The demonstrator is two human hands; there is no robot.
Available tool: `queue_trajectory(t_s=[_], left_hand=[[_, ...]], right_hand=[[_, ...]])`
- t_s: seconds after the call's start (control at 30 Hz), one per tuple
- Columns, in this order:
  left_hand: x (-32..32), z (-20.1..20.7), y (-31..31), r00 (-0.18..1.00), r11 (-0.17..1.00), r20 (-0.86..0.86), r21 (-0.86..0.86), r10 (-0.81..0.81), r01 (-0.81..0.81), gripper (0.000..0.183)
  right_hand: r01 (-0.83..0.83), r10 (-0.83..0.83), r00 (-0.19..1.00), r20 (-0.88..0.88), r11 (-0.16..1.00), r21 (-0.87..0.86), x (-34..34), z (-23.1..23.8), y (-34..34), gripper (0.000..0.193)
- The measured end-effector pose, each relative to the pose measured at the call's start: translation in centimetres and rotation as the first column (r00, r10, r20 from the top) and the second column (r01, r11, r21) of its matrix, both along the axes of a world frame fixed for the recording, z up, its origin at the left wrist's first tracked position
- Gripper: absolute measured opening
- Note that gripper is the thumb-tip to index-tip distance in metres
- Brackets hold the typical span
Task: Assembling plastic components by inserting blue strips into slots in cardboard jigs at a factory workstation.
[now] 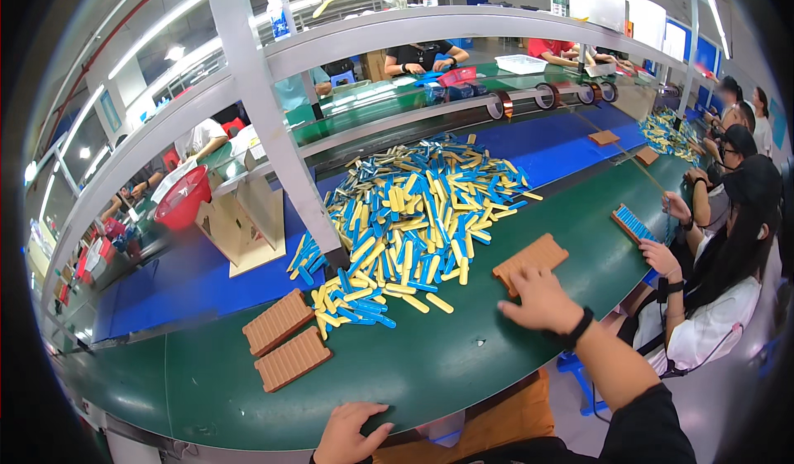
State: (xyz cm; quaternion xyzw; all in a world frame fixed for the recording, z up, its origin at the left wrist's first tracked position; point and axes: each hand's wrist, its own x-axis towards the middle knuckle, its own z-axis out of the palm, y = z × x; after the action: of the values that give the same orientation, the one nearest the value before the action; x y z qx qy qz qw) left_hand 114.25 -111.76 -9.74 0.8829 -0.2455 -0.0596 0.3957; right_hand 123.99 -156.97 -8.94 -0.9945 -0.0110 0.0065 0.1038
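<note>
My right hand (542,300) reaches over the green worktop (413,356), its fingertips on the near edge of a brown ribbed tray (533,259). Its thumb sticks out to the left, off the tray. My left hand (354,432) rests at the worktop's near edge, thumb and fingers apart, holding nothing. Beyond the hands lies a large heap of small flat sticks with rounded ends, blue and yellow (422,216). Two more brown ribbed trays, one (277,322) behind the other (293,359), lie left of the heap's near end.
A grey metal post (277,125) stands at the heap's left side and carries a shelf (463,24) with bottles. A red basket (184,195) and a wooden stand (244,224) are farther left. At right, a co-worker holds a tray of blue sticks (635,222).
</note>
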Motion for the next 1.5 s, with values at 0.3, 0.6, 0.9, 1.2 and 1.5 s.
queue_trajectory(t_s=[0.3, 0.6, 0.9, 1.2, 1.5], left_hand=[[1.7, 1.0, -4.7, 0.988, 0.994, 0.108, 0.038, -0.110, 0.107, 0.061], [3.7, -2.3, -4.6, 0.983, 0.973, 0.165, 0.228, -0.079, 0.040, 0.091], [6.4, -0.5, -4.9, 0.988, 0.973, 0.066, 0.197, -0.137, 0.122, 0.081], [7.4, -0.9, -6.3, 0.982, 0.968, 0.061, 0.188, -0.178, 0.164, 0.081], [7.6, 0.4, -7.3, 0.970, 0.997, 0.232, 0.049, -0.075, 0.065, 0.069]], right_hand=[[-0.384, 0.356, 0.920, 0.165, 0.903, 0.192, -9.8, 0.6, 9.9, 0.065], [-0.417, 0.531, 0.847, 0.025, 0.634, 0.651, -7.3, 0.9, 15.5, 0.050], [0.203, -0.192, 0.979, -0.075, 0.959, 0.200, 10.8, -0.5, 4.4, 0.059], [-0.015, 0.019, 1.000, -0.023, 0.988, 0.155, 10.8, -1.5, 4.5, 0.019], [-0.019, -0.002, 1.000, 0.028, 0.671, 0.741, 2.6, 0.9, 5.0, 0.020]])
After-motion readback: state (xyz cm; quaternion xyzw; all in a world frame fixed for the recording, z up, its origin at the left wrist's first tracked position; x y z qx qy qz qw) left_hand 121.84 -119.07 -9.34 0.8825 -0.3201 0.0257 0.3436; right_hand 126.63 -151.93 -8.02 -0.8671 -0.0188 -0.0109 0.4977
